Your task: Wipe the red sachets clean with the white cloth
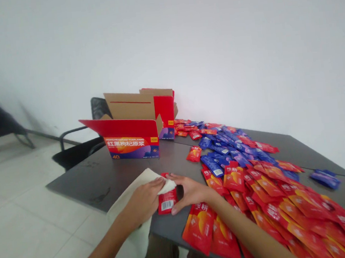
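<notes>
A red sachet (168, 202) with a white barcode label lies near the table's front edge, between my two hands. My left hand (146, 199) is closed on a cream cloth (130, 195) and presses it onto the upper part of the sachet. The rest of the cloth hangs down over the table edge. At the sachet's right side, my right hand (193, 190) grips it, fingertips at the top and thumb at the lower corner. The cloth and my fingers hide part of the sachet.
Many red sachets (280, 212) are heaped on the right, with blue sachets (229, 145) behind them. An open carton (131, 143) stands at the back left, a second open carton (164, 109) behind it. A black chair (70, 156) is beyond the dark table (82, 179).
</notes>
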Demonstrator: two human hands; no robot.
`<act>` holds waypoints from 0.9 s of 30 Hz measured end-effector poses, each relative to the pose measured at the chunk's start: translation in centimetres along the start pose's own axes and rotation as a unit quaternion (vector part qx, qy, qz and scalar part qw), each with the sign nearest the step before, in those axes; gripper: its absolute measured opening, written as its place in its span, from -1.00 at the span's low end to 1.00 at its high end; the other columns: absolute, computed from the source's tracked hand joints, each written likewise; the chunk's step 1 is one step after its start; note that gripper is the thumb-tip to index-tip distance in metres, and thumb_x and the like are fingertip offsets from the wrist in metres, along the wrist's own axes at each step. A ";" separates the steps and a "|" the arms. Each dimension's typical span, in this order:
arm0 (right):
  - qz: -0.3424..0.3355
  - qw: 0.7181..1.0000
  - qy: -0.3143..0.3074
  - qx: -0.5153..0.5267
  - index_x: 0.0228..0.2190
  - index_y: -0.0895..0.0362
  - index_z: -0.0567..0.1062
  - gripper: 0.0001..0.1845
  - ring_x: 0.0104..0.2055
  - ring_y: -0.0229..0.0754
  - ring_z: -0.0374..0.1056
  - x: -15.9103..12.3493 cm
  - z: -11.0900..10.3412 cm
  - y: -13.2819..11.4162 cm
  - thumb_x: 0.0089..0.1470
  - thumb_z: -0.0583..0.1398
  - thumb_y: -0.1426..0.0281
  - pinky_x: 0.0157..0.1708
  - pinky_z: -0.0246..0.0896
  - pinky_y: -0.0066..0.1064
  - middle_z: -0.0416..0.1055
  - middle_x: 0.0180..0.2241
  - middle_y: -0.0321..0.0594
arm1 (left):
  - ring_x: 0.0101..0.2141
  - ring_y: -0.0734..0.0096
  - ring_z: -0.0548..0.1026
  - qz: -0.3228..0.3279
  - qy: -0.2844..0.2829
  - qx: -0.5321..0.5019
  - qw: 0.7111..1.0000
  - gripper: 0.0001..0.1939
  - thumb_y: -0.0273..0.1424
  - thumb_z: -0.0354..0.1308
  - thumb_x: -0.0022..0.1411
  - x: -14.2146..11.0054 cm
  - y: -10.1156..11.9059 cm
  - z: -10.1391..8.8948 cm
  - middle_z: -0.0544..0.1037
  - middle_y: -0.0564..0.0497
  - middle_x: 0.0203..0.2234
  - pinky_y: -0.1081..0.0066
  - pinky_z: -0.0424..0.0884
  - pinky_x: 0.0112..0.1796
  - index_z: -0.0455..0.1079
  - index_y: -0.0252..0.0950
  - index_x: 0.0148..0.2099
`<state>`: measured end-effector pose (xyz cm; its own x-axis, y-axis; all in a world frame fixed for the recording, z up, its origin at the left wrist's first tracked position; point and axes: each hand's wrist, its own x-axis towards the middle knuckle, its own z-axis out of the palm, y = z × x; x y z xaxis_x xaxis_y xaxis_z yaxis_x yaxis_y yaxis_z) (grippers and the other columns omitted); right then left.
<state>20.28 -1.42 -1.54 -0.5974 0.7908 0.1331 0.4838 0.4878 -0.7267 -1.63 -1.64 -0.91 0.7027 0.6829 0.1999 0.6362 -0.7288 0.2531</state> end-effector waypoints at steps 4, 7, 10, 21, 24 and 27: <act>0.027 1.000 0.016 0.000 0.18 0.13 0.24 0.25 0.33 0.12 -0.01 -0.1 0.2 0.2 -0.59 0.48 0.09 0.30 -0.14 -0.06 0.16 0.24 0.03 | 0.21 0.39 0.23 0.103 -0.018 -0.029 0.994 -0.31 -0.67 -0.10 0.05 -1.5 1.1 0.8 0.30 -0.06 0.21 0.30 0.16 0.21 0.20 -0.31 0.26; 0.019 1.000 0.018 -0.001 0.17 0.09 0.28 0.19 0.32 0.11 0.00 0.0 0.2 0.2 -0.56 0.47 0.08 0.30 -0.15 -0.07 0.17 0.24 -0.01 | 0.19 0.35 0.27 0.069 -0.010 -0.019 0.997 -0.35 -0.66 -0.10 0.08 -1.2 0.4 0.7 0.32 -0.09 0.19 0.28 0.19 0.20 0.23 -0.32 0.24; -0.004 1.000 0.006 0.001 0.12 -0.01 0.34 0.04 0.33 0.08 -0.02 0.0 0.0 0.0 -0.47 0.46 0.08 0.31 -0.20 -0.09 0.18 0.24 -0.15 | 0.15 0.27 0.33 -0.001 0.004 0.013 1.000 -0.43 -0.65 -0.12 0.14 0.1 -0.5 0.3 0.35 -0.20 0.15 0.25 0.22 0.17 0.28 -0.42 0.20; -0.006 1.000 -0.003 -0.013 0.16 0.00 0.28 0.12 0.34 0.10 -0.05 0.1 0.0 0.2 -0.48 0.45 0.05 0.32 -0.22 -0.07 0.15 0.26 -0.12 | 0.16 0.29 0.31 0.014 -0.005 0.004 1.000 -0.40 -0.65 -0.12 0.11 -0.3 -0.1 0.3 0.35 -0.17 0.16 0.27 0.19 0.19 0.26 -0.41 0.22; -0.017 1.000 -0.003 -0.011 0.17 -0.02 0.27 0.09 0.34 0.07 -0.04 0.1 -0.1 -0.1 -0.44 0.44 0.06 0.32 -0.22 -0.09 0.13 0.27 -0.15 | 0.15 0.25 0.34 0.003 -0.002 0.010 1.000 -0.43 -0.65 -0.13 0.13 0.4 -0.3 -0.2 0.37 -0.23 0.14 0.24 0.22 0.18 0.28 -0.46 0.20; 0.009 1.000 0.002 -0.014 0.20 0.07 0.22 0.23 0.33 0.12 -0.03 0.0 0.1 0.0 -0.54 0.46 0.05 0.30 -0.16 -0.06 0.10 0.27 -0.01 | 0.19 0.35 0.27 0.096 -0.021 -0.009 0.995 -0.33 -0.68 -0.11 0.05 -0.9 1.1 0.1 0.33 -0.10 0.18 0.28 0.19 0.19 0.23 -0.34 0.24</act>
<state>20.25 -1.43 -1.60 -0.5861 0.8010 0.1225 0.5120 0.4833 -0.7101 -1.57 -3.06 -0.96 0.8233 0.5284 0.2073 0.4838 -0.8443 0.2305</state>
